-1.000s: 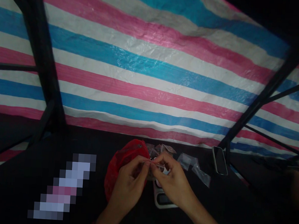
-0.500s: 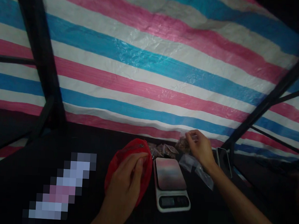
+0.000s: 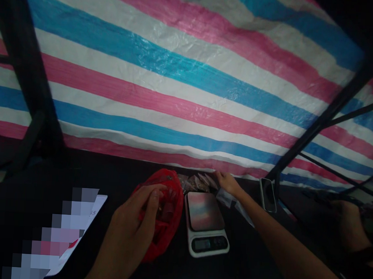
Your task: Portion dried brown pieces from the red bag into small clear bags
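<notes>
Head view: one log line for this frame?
left hand: fingers at red bag mouth, grip unclear | right hand: on clear packets behind scale | phone: right of scale

Both hands are bare: the left hand [image 3: 132, 222] and the right hand [image 3: 228, 183]. The left forearm [image 3: 101, 269] shows only as a short part, the right forearm [image 3: 288, 257] as a long part. Both are uncovered up to the picture's edge. In the dim light, nails and small marks cannot be told.
</notes>
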Motion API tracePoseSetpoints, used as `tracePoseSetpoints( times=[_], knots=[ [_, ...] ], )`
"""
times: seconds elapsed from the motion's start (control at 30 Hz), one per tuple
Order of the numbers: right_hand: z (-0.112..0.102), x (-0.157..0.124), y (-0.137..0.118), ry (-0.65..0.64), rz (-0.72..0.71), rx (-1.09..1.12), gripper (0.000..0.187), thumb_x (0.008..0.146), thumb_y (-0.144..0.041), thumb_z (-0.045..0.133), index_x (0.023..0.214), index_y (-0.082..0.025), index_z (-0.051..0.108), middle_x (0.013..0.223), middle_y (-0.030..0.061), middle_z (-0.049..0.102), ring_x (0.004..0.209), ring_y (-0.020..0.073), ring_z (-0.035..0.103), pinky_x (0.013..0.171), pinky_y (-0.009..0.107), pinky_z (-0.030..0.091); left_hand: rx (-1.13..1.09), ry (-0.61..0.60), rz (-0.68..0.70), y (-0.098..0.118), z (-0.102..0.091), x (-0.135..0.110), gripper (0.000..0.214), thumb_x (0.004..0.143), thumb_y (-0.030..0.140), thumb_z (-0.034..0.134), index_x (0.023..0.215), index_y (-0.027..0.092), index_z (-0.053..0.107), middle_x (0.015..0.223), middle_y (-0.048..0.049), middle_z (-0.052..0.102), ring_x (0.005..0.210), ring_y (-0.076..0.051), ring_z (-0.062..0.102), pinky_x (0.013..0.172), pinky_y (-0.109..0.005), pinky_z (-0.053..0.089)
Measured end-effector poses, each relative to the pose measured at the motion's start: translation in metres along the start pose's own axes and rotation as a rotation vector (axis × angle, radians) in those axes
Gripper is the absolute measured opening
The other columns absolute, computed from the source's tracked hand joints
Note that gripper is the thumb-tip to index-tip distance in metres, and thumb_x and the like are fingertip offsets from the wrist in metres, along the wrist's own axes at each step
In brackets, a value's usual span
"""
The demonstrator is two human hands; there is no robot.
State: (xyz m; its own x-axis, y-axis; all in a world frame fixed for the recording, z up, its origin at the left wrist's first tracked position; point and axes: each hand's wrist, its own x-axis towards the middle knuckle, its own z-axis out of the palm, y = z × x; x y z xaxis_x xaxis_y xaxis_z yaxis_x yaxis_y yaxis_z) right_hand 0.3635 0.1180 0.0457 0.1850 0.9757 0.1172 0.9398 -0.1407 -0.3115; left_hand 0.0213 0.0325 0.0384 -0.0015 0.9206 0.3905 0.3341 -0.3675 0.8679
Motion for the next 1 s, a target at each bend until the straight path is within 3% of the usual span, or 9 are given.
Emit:
tracePoseSetpoints(
  times=[0.2, 0.37, 0.47, 0.53, 0.63, 0.67, 0.73, 0.83, 1.0],
  knots=[
    [-0.013, -0.054, 0.030, -0.147, 0.036, -0.112, 0.005, 0.080, -0.023, 0.079, 0.075, -0.022, 0.077, 0.076, 0.0024, 0.077, 0.076, 0.0214, 0.072, 0.066, 0.026, 0.045, 0.009, 0.028, 0.021, 0.005, -0.006, 0.002, 0.040, 0.101, 0.055, 0.046, 0.109, 0.028, 0.075, 0.099, -0.0028, 0.081, 0.094, -0.026, 0.076, 0.090, -0.036, 0.058],
    [-0.023, -0.081, 0.031, -0.082, 0.120, -0.143, 0.013, 0.085, -0.016, 0.069, 0.073, -0.020, 0.074, 0.078, 0.0071, 0.077, 0.078, 0.0227, 0.073, 0.065, 0.027, 0.042, 0.008, 0.039, 0.023, 0.010, -0.010, 0.004, 0.039, 0.101, 0.054, 0.046, 0.105, 0.028, 0.074, 0.096, -0.0032, 0.079, 0.092, -0.026, 0.075, 0.090, -0.037, 0.058],
    [-0.040, -0.093, 0.003, 0.002, 0.108, -0.102, 0.014, 0.091, -0.018, 0.061, 0.086, -0.018, 0.074, 0.090, 0.0098, 0.079, 0.080, 0.0221, 0.073, 0.068, 0.029, 0.044, -0.002, 0.004, 0.094, 0.011, -0.001, 0.000, 0.034, 0.102, 0.050, 0.050, 0.105, 0.027, 0.075, 0.107, -0.0043, 0.080, 0.103, -0.026, 0.075, 0.097, -0.039, 0.057],
    [-0.047, -0.106, -0.031, 0.022, 0.019, -0.007, 0.013, 0.093, -0.023, 0.060, 0.090, -0.020, 0.072, 0.088, 0.0048, 0.078, 0.075, 0.0181, 0.070, 0.067, 0.027, 0.045, 0.014, -0.058, 0.219, 0.010, 0.015, -0.007, 0.028, 0.099, 0.044, 0.059, 0.117, 0.028, 0.073, 0.125, -0.0054, 0.077, 0.120, -0.028, 0.071, 0.107, -0.043, 0.054],
    [-0.048, -0.130, -0.092, 0.003, -0.212, 0.371, 0.007, 0.086, -0.023, 0.063, 0.081, -0.021, 0.067, 0.074, -0.0001, 0.071, 0.065, 0.0156, 0.063, 0.058, 0.025, 0.043, 0.047, -0.149, 0.404, 0.004, 0.048, -0.021, 0.072, 0.084, 0.035, 0.080, 0.150, 0.026, 0.053, 0.155, -0.0110, 0.061, 0.145, -0.033, 0.055, 0.120, -0.051, 0.047],
    [-0.046, -0.136, -0.111, -0.010, -0.242, 0.429, 0.006, 0.083, -0.021, 0.064, 0.077, -0.022, 0.065, 0.068, -0.0022, 0.068, 0.060, 0.0146, 0.060, 0.056, 0.025, 0.041, 0.028, -0.137, 0.415, 0.001, 0.058, -0.025, 0.079, 0.083, 0.032, 0.082, 0.153, 0.024, 0.048, 0.157, -0.0136, 0.059, 0.147, -0.034, 0.053, 0.121, -0.053, 0.046],
    [-0.041, -0.144, -0.138, -0.053, -0.265, 0.482, 0.008, 0.079, -0.019, 0.064, 0.073, -0.023, 0.061, 0.066, -0.0043, 0.064, 0.059, 0.0134, 0.058, 0.057, 0.025, 0.040, -0.043, -0.078, 0.397, -0.004, 0.069, -0.029, 0.070, 0.087, 0.024, 0.075, 0.151, 0.023, 0.047, 0.153, -0.0158, 0.061, 0.144, -0.032, 0.057, 0.119, -0.054, 0.048],
    [-0.036, -0.146, -0.156, -0.019, -0.232, 0.473, 0.009, 0.076, -0.019, 0.063, 0.071, -0.023, 0.058, 0.065, -0.0052, 0.063, 0.059, 0.0131, 0.055, 0.057, 0.025, 0.038, -0.090, -0.046, 0.359, -0.011, 0.062, -0.023, 0.052, 0.091, 0.020, 0.070, 0.141, 0.024, 0.056, 0.142, -0.0139, 0.068, 0.137, -0.031, 0.062, 0.116, -0.053, 0.052],
    [-0.034, -0.140, -0.157, 0.052, -0.142, 0.436, 0.017, 0.078, -0.027, 0.067, 0.068, -0.024, 0.054, 0.061, -0.0053, 0.059, 0.057, 0.0136, 0.051, 0.056, 0.026, 0.036, -0.122, -0.090, 0.393, -0.017, 0.025, -0.008, 0.035, 0.092, 0.025, 0.071, 0.127, 0.025, 0.069, 0.128, -0.0106, 0.076, 0.127, -0.029, 0.068, 0.113, -0.049, 0.054]
  ],
)
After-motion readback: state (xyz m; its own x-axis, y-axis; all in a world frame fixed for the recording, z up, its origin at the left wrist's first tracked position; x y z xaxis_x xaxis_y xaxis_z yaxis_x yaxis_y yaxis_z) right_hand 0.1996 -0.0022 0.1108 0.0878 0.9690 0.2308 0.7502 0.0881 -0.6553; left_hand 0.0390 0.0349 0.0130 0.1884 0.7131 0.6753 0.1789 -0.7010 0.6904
